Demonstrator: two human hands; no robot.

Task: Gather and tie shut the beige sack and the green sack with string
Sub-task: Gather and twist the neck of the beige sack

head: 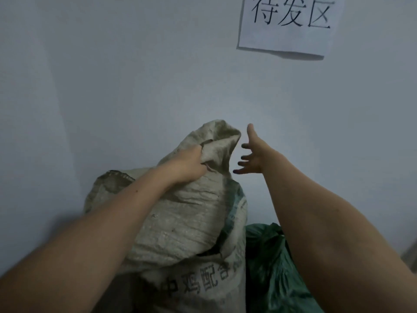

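The beige sack (180, 222), woven and dirty with dark printed characters low on its front, stands against the wall. My left hand (189, 163) is closed on the bunched top of the sack and holds its mouth up. Just right of that raised mouth, my right hand (250, 154) is held out with fingers spread, not touching anything. The green sack (273, 267) lies low on the right of the beige one, partly hidden by my right forearm. No string shows.
A pale wall (135, 75) rises right behind the sacks. A white paper sign (288, 26) with large black characters hangs at the upper right. A strip of floor (410, 256) shows at the far right edge.
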